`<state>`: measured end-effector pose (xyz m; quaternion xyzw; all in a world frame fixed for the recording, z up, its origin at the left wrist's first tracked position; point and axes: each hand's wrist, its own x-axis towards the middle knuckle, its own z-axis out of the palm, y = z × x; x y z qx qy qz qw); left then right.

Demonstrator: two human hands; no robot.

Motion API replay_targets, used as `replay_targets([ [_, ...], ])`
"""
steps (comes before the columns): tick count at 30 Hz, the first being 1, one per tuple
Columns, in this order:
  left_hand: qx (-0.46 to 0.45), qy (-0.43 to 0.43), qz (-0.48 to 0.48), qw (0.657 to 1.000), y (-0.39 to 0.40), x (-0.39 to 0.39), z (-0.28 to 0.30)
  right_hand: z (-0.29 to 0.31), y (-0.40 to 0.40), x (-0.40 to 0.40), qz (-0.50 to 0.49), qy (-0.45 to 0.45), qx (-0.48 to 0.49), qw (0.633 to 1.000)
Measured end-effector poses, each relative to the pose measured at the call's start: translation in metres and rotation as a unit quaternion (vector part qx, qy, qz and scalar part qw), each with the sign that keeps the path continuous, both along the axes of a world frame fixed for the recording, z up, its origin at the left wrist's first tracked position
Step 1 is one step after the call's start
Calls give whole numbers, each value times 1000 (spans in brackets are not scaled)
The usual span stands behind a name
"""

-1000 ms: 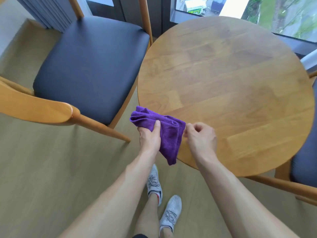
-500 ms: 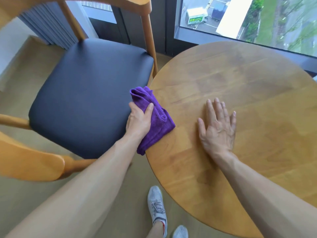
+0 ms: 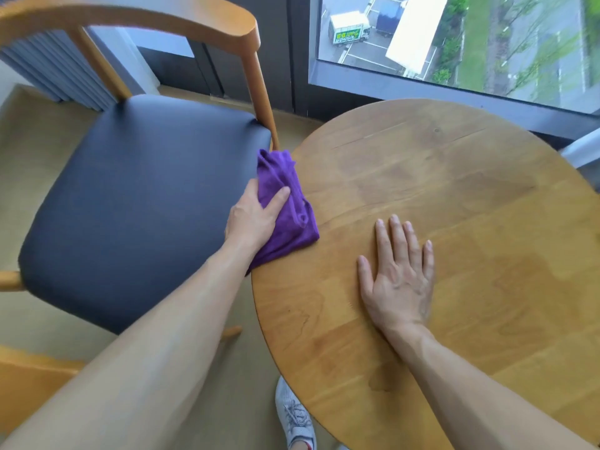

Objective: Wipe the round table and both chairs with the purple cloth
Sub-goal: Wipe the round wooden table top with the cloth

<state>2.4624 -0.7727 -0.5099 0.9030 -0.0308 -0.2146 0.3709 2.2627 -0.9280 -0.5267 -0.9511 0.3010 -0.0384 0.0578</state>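
Purple cloth (image 3: 285, 209), gripped by the left hand (image 3: 251, 219), hugs the table (image 3: 487, 196) edge mid-frame to wipe its rim, while the right hand (image 3: 401, 280) lies flat, fingers (image 3: 397, 232) straight, likely bracing.

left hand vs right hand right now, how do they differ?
The left hand grips the purple cloth at the table's left edge, next to the chair; the right hand holds nothing. The left hand's fingers are wrapped into the cloth, thumb on top; the right hand lies flat, palm down, fingers straight and slightly spread, further in on the tabletop. Both are bare, and both arms reach forward.
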Motion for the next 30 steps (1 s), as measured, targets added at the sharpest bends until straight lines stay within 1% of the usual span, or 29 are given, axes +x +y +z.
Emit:
replay_targets([
  [4,-13,13,36,999,17,-29,-4,2,-1,1,-2,6,1,1000],
  [7,-10,17,47,999,19,-34,-6,3,-1,3,-1,1,9,1000],
  [10,20,11,38,999,9,-20,-4,6,-9,7,6,-19,21,1000],
  [13,73,-16,11,997,-13,8,-3,11,-29,24,38,-26,37,998],
  [17,140,-47,-49,988,-62,52,2,13,-61,54,61,-32,52,996],
  [22,211,-105,-137,962,-145,88,12,15,-105,84,50,-47,74,995],
  [27,246,-142,-222,933,-235,107,9,17,-159,91,35,-47,92,994],
  [30,254,-173,-255,917,-293,101,9,17,-189,83,35,-70,112,991],
])
